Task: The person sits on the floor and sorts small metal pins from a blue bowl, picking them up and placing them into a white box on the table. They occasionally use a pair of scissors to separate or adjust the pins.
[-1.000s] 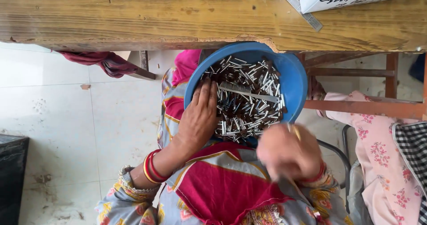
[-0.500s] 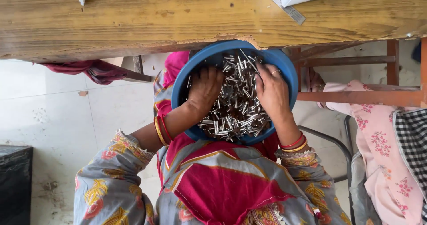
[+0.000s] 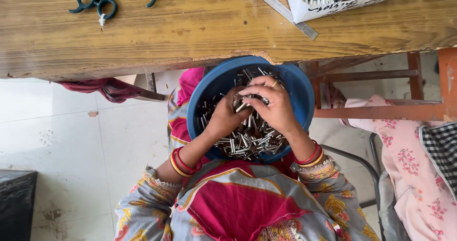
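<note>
Both hands, left and right, together, clamped on metal pieces over blue bowl.

Table edge overhangs the blue bowl's far rim; near side open

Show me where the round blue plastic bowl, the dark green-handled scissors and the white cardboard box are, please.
Round blue plastic bowl (image 3: 299,81): head view, on its right inner wall.
Dark green-handled scissors (image 3: 97,0): head view, on the handle loops.
White cardboard box (image 3: 333,5): head view, on its front wall.
</note>
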